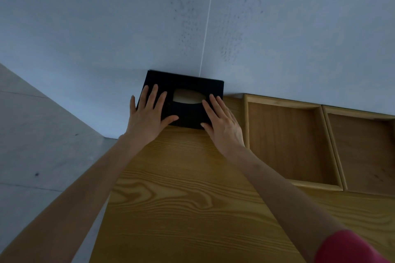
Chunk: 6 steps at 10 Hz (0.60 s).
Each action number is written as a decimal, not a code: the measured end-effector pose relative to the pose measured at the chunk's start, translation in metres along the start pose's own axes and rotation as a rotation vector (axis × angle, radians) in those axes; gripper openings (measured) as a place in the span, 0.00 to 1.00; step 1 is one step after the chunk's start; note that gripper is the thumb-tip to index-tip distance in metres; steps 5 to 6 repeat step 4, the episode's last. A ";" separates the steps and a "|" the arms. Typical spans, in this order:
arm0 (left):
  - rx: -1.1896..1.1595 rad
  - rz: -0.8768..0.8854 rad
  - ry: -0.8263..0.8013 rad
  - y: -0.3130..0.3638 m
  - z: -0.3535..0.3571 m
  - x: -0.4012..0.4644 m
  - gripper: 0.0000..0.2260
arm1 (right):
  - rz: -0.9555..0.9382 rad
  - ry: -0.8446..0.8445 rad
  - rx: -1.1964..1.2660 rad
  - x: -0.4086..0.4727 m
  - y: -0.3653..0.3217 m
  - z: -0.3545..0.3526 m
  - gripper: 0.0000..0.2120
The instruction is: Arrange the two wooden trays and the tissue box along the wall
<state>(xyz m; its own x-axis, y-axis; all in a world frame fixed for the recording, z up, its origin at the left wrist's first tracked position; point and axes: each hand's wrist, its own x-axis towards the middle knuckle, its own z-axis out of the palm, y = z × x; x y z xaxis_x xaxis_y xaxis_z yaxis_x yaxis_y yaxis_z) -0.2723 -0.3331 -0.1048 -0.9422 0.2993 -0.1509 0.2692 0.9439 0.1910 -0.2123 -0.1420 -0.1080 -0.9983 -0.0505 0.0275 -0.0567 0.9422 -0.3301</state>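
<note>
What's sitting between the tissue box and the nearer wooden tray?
Nothing: in the head view only a bare strip of table separates the tissue box from the nearer wooden tray.

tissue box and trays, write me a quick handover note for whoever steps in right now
Left hand: flat on the left end of the tissue box, not gripping.
Right hand: flat on its right end.
Box: on the table, back edge at the wall, at the table's left corner.
Near tray and far tray: side by side along the wall, right of the box.
Done: all three lined up.
Left: lift hands, perhaps close the gap between box and near tray.
</note>
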 end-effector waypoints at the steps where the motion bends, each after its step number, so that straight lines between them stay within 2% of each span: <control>1: 0.052 -0.015 -0.113 0.006 -0.011 -0.001 0.34 | -0.020 -0.106 -0.067 0.002 0.000 -0.012 0.29; 2: 0.054 -0.032 -0.151 0.010 -0.018 -0.002 0.35 | -0.015 -0.158 -0.092 0.001 0.000 -0.020 0.30; 4: 0.011 -0.007 -0.027 0.035 -0.037 -0.017 0.35 | 0.072 -0.183 -0.174 -0.015 0.001 -0.042 0.33; 6: 0.011 -0.007 -0.027 0.035 -0.037 -0.017 0.35 | 0.072 -0.183 -0.174 -0.015 0.001 -0.042 0.33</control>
